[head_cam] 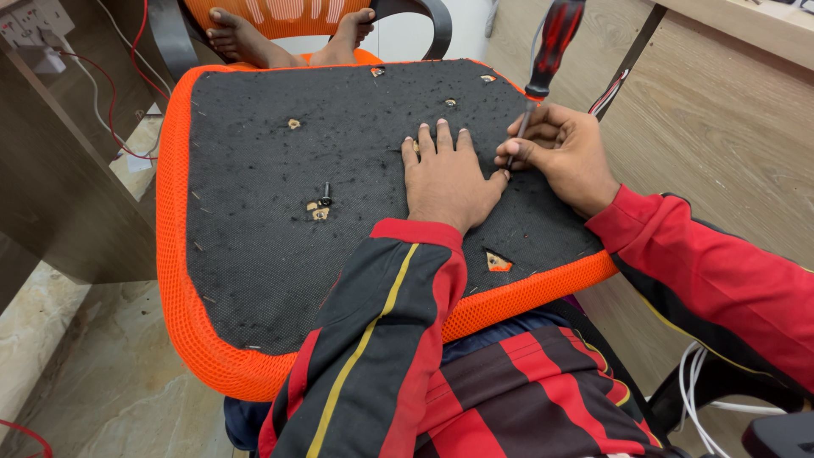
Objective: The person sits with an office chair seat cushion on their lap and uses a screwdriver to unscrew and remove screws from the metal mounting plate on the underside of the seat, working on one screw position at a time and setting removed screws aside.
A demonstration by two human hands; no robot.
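An upturned chair seat lies across my lap, its black fabric underside edged in orange mesh. My left hand rests flat on the black fabric, fingers spread, holding nothing. My right hand grips a red-and-black-handled screwdriver, held nearly upright with its tip on the fabric beside my left thumb. A black bolt stands in a hole near the seat's middle. Several other torn mounting holes show in the fabric.
Another person's bare feet rest on an orange chair beyond the seat. A wooden desk with red and white cables stands at left. Wooden panelling lies at right, white cables at lower right. Stone floor below.
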